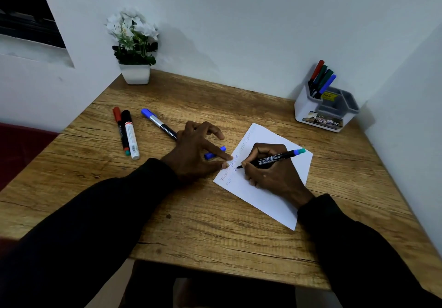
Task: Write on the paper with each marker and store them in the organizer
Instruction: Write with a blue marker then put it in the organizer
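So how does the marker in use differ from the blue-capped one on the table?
The held marker is gripped by the right hand, tip on the paper. The blue-capped marker lies on the table, one end hidden by the left hand. The held marker is uncapped, while the blue-capped marker is closed. The held marker has a black barrel, while the blue-capped marker has a silver band. Both are partly black.

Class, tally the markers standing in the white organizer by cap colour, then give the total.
Red-capped marker: 1
Green-capped markers: 2
Blue-capped marker: 1
Total: 4
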